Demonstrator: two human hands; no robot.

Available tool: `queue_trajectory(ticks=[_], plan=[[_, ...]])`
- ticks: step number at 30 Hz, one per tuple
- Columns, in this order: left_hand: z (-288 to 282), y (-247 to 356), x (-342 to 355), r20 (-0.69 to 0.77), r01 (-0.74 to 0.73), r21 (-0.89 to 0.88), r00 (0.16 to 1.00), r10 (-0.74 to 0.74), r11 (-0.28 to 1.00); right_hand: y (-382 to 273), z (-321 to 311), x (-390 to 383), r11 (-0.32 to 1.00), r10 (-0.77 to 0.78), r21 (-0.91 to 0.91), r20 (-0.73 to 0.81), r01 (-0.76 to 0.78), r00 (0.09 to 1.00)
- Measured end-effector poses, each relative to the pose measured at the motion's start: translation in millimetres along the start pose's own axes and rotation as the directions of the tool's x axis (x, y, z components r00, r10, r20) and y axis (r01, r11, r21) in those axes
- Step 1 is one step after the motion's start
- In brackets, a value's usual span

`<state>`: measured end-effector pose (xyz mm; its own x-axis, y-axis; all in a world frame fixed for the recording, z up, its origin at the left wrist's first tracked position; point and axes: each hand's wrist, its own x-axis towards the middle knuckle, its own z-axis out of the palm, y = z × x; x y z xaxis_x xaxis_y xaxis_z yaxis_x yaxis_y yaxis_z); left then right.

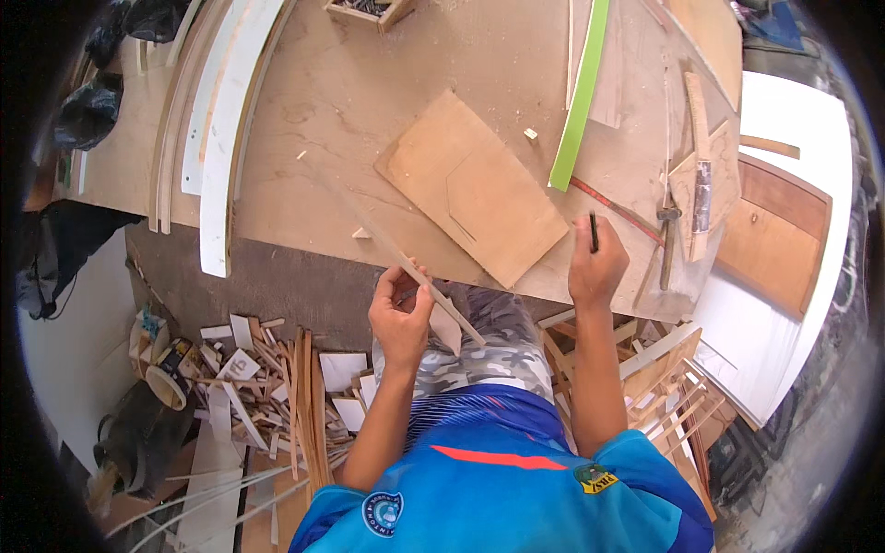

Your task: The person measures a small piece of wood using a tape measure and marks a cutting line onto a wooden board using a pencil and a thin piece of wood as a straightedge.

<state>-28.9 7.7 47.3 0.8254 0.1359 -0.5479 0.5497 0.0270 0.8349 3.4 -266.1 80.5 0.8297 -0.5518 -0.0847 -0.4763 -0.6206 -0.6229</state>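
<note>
The shirt (489, 507) is bright blue (one orange-red stripe (502, 458) across it), the trousers (512, 343) grey-white camouflage, the board (475, 189) tan, the pencil (594, 234) black, and the strip (583, 92) lime green.

A long, thin, straight strip of pale brown wood (449, 305) slants through the left hand (402, 313); a small, pointed, pinkish-tan flat piece (446, 333) shows beside its near end. A slim black pen-like stick (594, 232) stands almost upright in the right hand (597, 267).

The person wore a bright blue cloth shirt (516, 511) with short blue sleeves (627, 452), a long orange-red stripe (498, 458), a round blue-and-white badge (383, 512), and blotchy grey-and-white camouflage pants (493, 361).
</note>
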Motion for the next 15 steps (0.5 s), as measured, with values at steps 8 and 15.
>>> queue_trajectory(ticks=[8, 15], plan=[[-3, -2, 27, 0.107, 0.121, -0.159, 0.989, -0.105, 0.980, 8, 30, -2, 0.928, -0.021, -0.371, 0.063, 0.043, 0.998], [16, -5, 28, 0.078, 0.142, -0.053, 0.987, -0.138, 0.988, -11, 40, -20, 0.914, 0.146, -0.398, 0.138, -0.080, 0.980]])
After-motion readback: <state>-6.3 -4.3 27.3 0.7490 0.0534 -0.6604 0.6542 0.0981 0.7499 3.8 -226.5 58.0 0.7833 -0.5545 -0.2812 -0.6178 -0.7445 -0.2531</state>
